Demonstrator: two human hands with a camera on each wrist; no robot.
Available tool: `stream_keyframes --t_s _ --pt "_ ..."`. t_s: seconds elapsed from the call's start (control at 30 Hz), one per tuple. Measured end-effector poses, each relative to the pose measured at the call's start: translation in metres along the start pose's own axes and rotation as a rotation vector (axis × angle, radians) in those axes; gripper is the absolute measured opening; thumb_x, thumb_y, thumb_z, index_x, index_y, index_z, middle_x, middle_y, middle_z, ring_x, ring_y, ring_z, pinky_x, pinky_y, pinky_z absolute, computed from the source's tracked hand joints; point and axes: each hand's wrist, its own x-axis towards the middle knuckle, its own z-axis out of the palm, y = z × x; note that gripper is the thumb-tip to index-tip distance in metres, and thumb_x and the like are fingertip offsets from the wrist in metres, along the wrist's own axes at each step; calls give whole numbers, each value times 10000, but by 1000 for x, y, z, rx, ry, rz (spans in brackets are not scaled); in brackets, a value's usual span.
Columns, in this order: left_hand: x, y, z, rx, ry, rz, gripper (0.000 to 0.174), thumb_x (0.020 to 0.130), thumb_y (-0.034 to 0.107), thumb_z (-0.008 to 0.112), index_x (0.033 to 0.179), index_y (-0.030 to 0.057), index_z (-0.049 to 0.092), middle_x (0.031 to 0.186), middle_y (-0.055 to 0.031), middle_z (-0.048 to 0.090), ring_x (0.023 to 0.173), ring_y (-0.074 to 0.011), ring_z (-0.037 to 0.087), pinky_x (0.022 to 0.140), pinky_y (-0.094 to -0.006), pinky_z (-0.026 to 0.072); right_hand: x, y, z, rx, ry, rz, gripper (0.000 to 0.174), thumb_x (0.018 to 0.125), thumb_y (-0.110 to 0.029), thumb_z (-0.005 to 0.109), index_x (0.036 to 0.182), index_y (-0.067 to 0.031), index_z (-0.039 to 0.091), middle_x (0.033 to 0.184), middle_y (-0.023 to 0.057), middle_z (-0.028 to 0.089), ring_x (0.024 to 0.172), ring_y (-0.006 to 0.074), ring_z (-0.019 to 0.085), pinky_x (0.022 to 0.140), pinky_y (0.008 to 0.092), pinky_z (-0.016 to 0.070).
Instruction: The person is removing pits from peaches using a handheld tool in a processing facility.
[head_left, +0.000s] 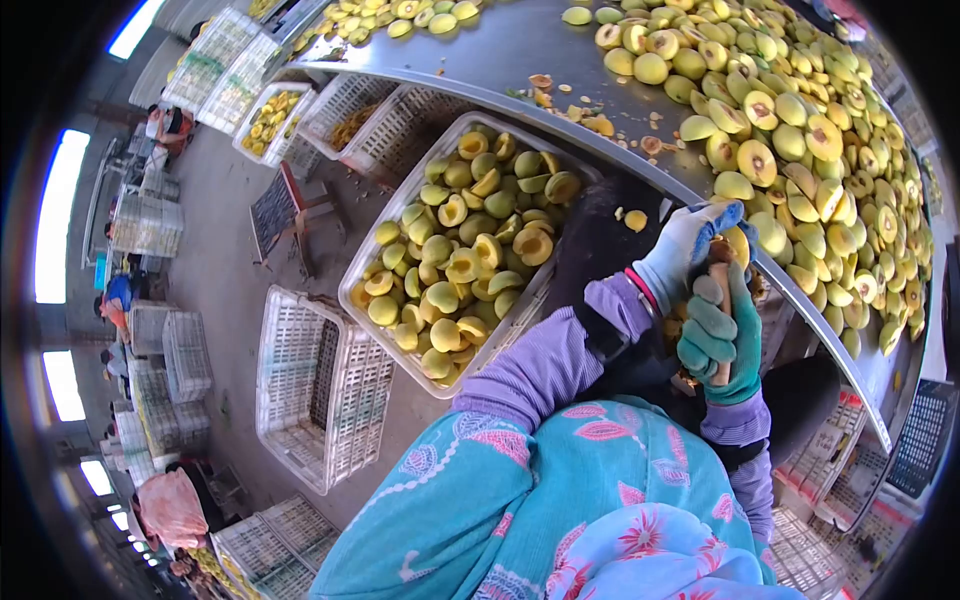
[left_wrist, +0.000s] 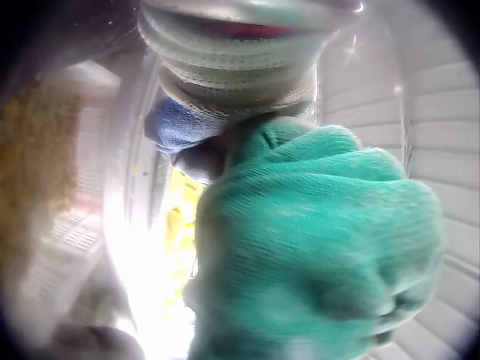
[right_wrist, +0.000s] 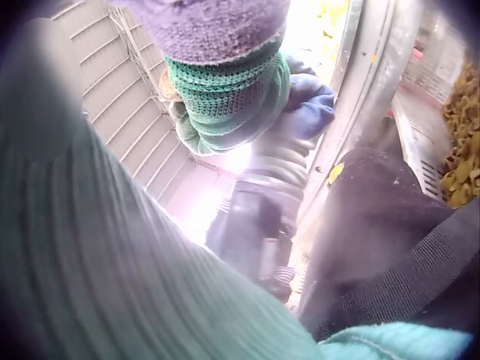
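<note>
Beside the metal table's edge, my left hand (head_left: 682, 252), in a white and blue glove, holds a yellow peach half (head_left: 738, 244). My right hand (head_left: 728, 345), in a green glove, curls round the wooden handle (head_left: 721, 283) of a hand tool. The tool's working end meets the fruit and is hidden there. Both hands are close together in the left wrist view, where the green glove (left_wrist: 315, 232) covers the held things. In the right wrist view the blue-tipped glove (right_wrist: 309, 106) shows just behind the green cuff.
Halved peaches (head_left: 780, 140) are heaped on the metal table (head_left: 500, 55). To the left, a white crate (head_left: 352, 290) holds more peach halves. Another plastic crate (head_left: 345, 400) stands on the floor near a small stool (head_left: 280, 212). Stacked crates and people line the far left.
</note>
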Motion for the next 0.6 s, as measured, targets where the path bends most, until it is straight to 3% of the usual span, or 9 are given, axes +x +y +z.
stream_keyframes --t_s 0.1,0.17,0.27,0.33,0.37,0.43,0.5,0.57,0.6 --pt "-18 25 -22 -367 99 120 295 911 273 574 1075 29 594 896 -100 649 756 -215 650 680 -317 535 6 4 5 54 -219 71 443 997 -495 250 955 -102 452 569 -45 402 377 79 339 410 274 296" --pt "-61 80 -61 136 253 298 305 932 270 537 1099 20 591 885 -103 648 813 -212 648 703 -312 533 5 -1 -13 18 -105 2 463 999 -490 239 966 -85 459 572 -38 418 382 84 361 406 278 300" --pt "-122 150 -169 1125 880 405 377 901 330 511 1156 60 573 964 -147 626 899 -276 612 766 -362 494 2 -13 -42 -73 189 7 461 990 -495 297 938 -86 503 571 -49 406 410 93 385 412 266 329" --pt "-155 179 -243 1757 1272 149 475 881 434 492 1177 69 556 1056 -183 607 987 -335 575 821 -418 454 -3 -18 -49 -144 362 8 457 975 -509 348 919 -90 521 572 -49 401 425 94 395 418 257 344" --pt "-162 175 -274 1915 1436 196 494 903 451 459 1201 69 557 1204 -204 550 1135 -353 510 914 -452 419 -3 -16 -40 -310 482 -57 452 963 -518 374 914 -93 520 573 -46 400 426 94 393 420 254 345" --pt "-179 134 -361 2181 1370 65 529 923 460 412 1292 93 505 1354 -195 448 1292 -343 366 1023 -500 325 18 -11 -6 -644 716 -156 449 940 -536 427 906 -98 518 574 -40 400 430 93 391 423 247 349" --pt "-175 136 -364 2116 1298 -178 564 936 470 362 1371 118 427 1436 -139 372 1359 -323 259 1071 -523 248 30 -15 0 -744 776 -198 454 921 -550 461 892 -100 515 582 -27 416 449 95 402 430 246 354" --pt "-179 143 -404 2216 1138 -194 553 931 461 346 1350 121 465 1436 -125 382 1338 -338 305 1088 -473 246 34 -18 -9 -705 802 -186 452 922 -548 461 889 -100 512 586 -24 422 460 99 411 433 249 359" --pt "-167 163 -376 2112 1138 -359 555 919 470 357 1325 118 492 1420 -131 399 1309 -345 349 1070 -458 283 36 -17 -2 -646 844 -110 448 922 -545 465 893 -101 512 592 -18 430 473 100 421 442 255 369"
